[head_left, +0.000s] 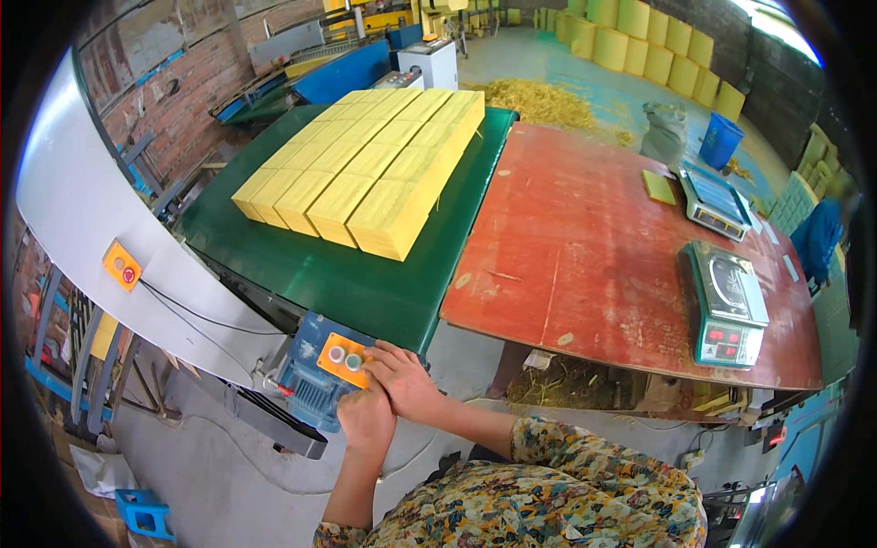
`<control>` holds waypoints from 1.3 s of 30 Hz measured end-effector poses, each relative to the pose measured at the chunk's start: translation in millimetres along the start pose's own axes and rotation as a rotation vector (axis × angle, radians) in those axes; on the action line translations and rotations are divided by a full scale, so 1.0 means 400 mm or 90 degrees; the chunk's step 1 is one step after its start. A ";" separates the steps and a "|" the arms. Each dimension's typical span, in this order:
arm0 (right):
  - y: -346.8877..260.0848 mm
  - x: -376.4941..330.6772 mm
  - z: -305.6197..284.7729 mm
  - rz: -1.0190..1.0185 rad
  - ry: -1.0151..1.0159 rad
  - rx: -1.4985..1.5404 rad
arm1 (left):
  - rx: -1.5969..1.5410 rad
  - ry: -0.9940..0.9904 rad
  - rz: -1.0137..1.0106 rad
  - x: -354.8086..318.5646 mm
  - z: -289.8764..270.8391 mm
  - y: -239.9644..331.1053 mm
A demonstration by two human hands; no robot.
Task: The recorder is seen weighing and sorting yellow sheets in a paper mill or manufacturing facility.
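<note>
An orange control box (340, 357) with two round buttons sits on a blue motor at the near end of a green conveyor belt (365, 283). My right hand (402, 379) rests its fingers on the box's right side, holding nothing. Just below the box, my left hand (365, 422) is curled into a loose fist with nothing in it. On the belt lies a slab of yellow blocks (365, 173), laid in several rows side by side.
To the right stands a red table (585, 247) with two digital scales (726, 306), (714, 199) and a yellow-green pad. A grey curved machine cover with an orange stop button (121, 265) is at the left. Yellow bales, loose straw and a blue bin lie beyond.
</note>
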State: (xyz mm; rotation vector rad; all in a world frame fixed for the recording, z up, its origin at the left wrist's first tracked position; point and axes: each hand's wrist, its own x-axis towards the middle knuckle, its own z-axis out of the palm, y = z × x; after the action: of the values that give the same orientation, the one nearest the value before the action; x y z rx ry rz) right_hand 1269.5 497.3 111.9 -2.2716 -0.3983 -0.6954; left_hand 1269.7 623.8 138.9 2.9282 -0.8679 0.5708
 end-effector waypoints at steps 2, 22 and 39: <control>-0.002 0.002 -0.001 -0.005 0.004 0.002 | -0.010 -0.006 0.002 -0.001 0.002 -0.005; -0.020 0.010 0.010 0.006 0.002 -0.016 | -0.014 0.012 0.016 0.003 -0.018 -0.021; -0.039 0.015 0.008 0.013 0.017 -0.011 | -0.008 -0.008 0.023 0.001 -0.020 -0.033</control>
State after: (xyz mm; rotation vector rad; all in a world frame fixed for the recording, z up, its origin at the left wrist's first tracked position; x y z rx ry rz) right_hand 1268.3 510.7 122.2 -2.2769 -0.3565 -0.7206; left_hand 1274.4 635.9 147.6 2.9133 -0.9246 0.5479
